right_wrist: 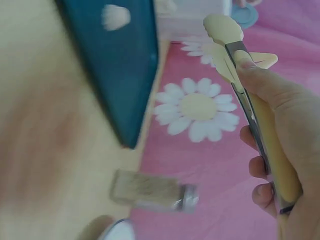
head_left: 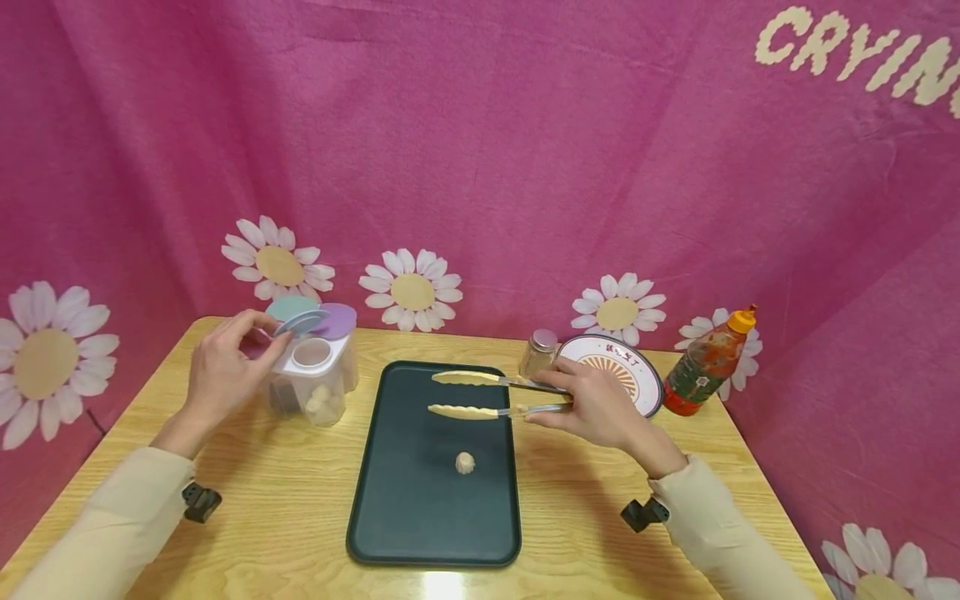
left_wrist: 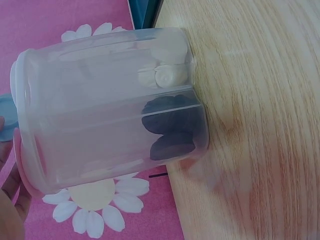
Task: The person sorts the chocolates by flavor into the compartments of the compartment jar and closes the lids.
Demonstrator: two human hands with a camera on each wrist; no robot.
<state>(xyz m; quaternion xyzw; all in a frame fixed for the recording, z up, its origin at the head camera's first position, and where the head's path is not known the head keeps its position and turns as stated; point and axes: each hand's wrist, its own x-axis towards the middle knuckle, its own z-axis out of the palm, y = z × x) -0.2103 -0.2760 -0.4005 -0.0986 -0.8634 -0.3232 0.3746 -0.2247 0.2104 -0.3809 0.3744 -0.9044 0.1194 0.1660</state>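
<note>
My left hand [head_left: 225,362] pinches a raised blue lid [head_left: 303,322] between thumb and fingers, above a clear divided storage container [head_left: 300,383]. Below the lid, a round opening [head_left: 311,353] shows in the container's white top. White pieces [left_wrist: 170,76] and dark, rounded pieces [left_wrist: 170,120] lie in separate compartments in the left wrist view. My right hand [head_left: 596,404] grips kitchen tongs [head_left: 465,412] with cream tips. Their arms stand apart above the dark tray [head_left: 435,525], with nothing between them. One small pale ball-like piece [head_left: 465,463] lies on the tray.
A glass jar [head_left: 536,357] with a pinkish lid stands right of the tray. Behind my right hand, a patterned oval plate [head_left: 647,398] leans near a red sauce bottle [head_left: 705,367] with a yellow cap. A pink flowered cloth [head_left: 495,167] hangs behind the wooden table [head_left: 262,508].
</note>
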